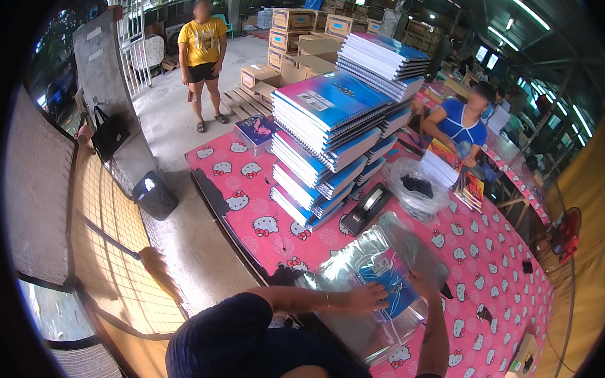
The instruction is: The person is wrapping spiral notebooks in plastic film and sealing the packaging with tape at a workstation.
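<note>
A blue and pink spiral notebook (397,293) lies on a stack of clear plastic bags (343,258), with glossy clear plastic over it. My left hand (369,297) rests on the notebook's left part, fingers stretched out and apart. At the notebook's right edge, my right hand (424,285) has its fingers curled in on the clear plastic. Just beyond the bags stands a black tape dispenser (368,208). Tall stacks of blue spiral notebooks (332,103) rise behind it.
The pink patterned table (444,340) bears a bulging clear bag (417,186) and a dark purple notebook pile (256,131). A co-worker in blue (461,124) handles books across it. A small carton (523,362) lies at right. A person in yellow (202,44) stands by cartons (292,20).
</note>
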Tool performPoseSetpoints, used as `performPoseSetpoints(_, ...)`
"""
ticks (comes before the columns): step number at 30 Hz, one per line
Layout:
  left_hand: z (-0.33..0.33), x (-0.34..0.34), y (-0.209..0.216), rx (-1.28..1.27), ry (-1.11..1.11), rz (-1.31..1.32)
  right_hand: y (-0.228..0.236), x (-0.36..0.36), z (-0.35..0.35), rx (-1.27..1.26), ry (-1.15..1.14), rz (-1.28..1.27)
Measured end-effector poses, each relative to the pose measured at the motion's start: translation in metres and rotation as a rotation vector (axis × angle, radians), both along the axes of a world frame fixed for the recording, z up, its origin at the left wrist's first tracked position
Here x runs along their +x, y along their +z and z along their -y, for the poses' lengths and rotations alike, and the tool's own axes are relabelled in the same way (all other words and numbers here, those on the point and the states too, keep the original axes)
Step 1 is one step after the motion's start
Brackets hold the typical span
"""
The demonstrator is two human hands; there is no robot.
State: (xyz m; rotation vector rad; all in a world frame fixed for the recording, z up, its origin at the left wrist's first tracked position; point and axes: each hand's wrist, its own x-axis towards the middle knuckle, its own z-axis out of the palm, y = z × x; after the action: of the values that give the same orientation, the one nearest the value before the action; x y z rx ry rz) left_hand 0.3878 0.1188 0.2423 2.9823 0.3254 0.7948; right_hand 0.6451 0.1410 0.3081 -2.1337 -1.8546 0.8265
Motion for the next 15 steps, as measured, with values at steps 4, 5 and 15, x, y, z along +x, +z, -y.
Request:
performPoseSetpoints(4, -0.031, -0.027, 0.027, -0.214, -0.091, 0.127, 0.029, 0.054, 0.014, -0.203, -0.205, -0.573)
performPoseSetpoints(5, -0.037, -0.03, 0.037, -0.299, -0.094, 0.252, 0.031, 0.071, 0.025, -0.177, -0.202, -0.696)
performPoseSetpoints(15, -0.078, -0.01, 0.041, -1.173, -0.064, 0.373, -0.029, -0.007, 0.095, 0.496, -0.138, -0.69)
